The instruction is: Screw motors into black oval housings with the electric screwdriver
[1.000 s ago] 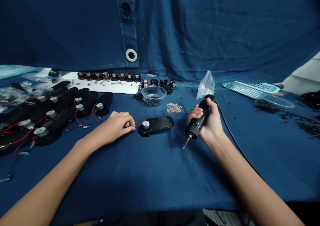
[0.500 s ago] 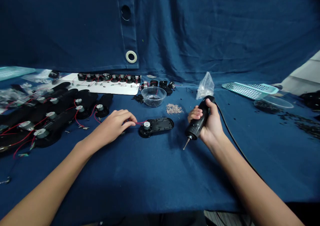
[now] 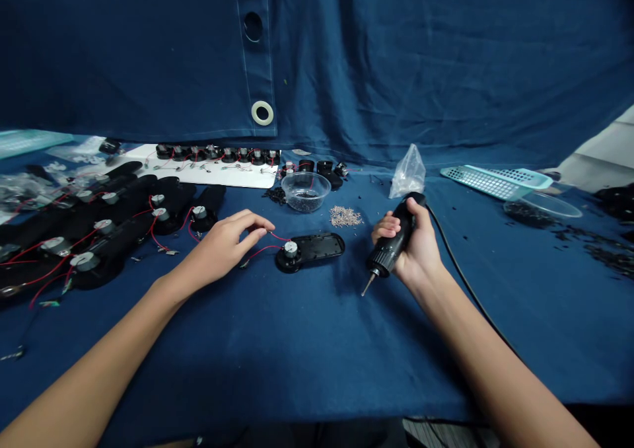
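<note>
The left hand (image 3: 220, 246) and right hand (image 3: 413, 246) are well apart, with a single black plastic housing (image 3: 317, 250) lying on the desk between them. The housing lies flat on a blue cloth (image 3: 297, 369), and a silver-capped motor (image 3: 290, 250) sits in its round end. A red wire (image 3: 260, 250) loops from the motor toward the left hand, whose fingertips (image 3: 270, 224) curve just at the wire – whether they are pinching it, I cannot tell. The right hand is clamped around the black grip of an electric screwdriver (image 3: 391, 250), its bit angled down toward the cloth and clear of the housing, with a black cord (image 3: 470, 289) trailing off to the right.

Further left, many matching housings (image 3: 111, 236) lie in close ranks, each with its motor and red wiring in place. Beyond them, a row of small black wired parts (image 3: 215, 154) sits along a white sheet (image 3: 247, 177). That much looks done, while the housing in front lies open, its inner face showing. A loose heap of small screws (image 3: 345, 216) and a clear bowl (image 3: 306, 191) of dark parts sit just past it. A plastic bag (image 3: 407, 174), a teal perforated tray (image 3: 490, 182) and a clear dish (image 3: 542, 205) stand toward the back right.
</note>
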Available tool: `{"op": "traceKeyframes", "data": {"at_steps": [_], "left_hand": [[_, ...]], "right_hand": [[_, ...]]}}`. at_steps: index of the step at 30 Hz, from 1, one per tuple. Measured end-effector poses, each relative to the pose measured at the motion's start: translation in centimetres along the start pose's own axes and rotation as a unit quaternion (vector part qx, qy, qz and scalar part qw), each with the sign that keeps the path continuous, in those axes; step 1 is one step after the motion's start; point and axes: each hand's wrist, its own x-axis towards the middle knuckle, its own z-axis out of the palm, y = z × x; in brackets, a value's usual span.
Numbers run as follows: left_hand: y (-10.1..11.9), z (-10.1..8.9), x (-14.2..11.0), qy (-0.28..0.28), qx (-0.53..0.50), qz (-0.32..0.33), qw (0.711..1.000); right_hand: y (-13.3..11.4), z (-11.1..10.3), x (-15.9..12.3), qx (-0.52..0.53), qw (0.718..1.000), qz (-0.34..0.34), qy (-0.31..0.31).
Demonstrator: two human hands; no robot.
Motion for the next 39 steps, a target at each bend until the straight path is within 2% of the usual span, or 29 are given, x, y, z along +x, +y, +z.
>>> {"op": "traceKeyframes", "data": {"at_steps": [15, 23, 27, 29, 33, 35, 39], "left_hand": [[0.0, 0.4, 0.2, -0.001, 0.019, 0.012, 1.000], [-1.1, 1.1, 0.1, -0.018, 0.092, 0.009, 0.996], [-0.1, 1.4, -0.3, -0.006, 0.108, 0.033, 0.994], [0.9, 1.8, -0.4, -0.012, 0.092, 0.049, 0.995], [2.2, 3.4, -0.5, -0.068, 0.065, 0.059, 0.994], [2.2, 4.2, -0.4, -0.080, 0.062, 0.051, 0.994], [1.6, 5.0, -0.1, -0.068, 0.050, 0.039, 0.996]], "right_hand": [[0.1, 0.0, 0.1, 0.007, 1.000, 0.010, -0.001], [0.1, 0.2, 0.2, 0.027, 0.999, 0.015, 0.009], [0.2, 0.0, 0.3, 0.004, 1.000, 0.014, 0.006], [0.2, -0.1, 0.4, -0.012, 1.000, 0.004, 0.006], [0.3, -0.1, 0.6, -0.033, 0.999, -0.014, 0.012], [0.3, 0.0, 0.8, -0.046, 0.998, -0.026, 0.014], [0.2, -0.3, 1.2, -0.062, 0.996, -0.047, 0.033]]}}
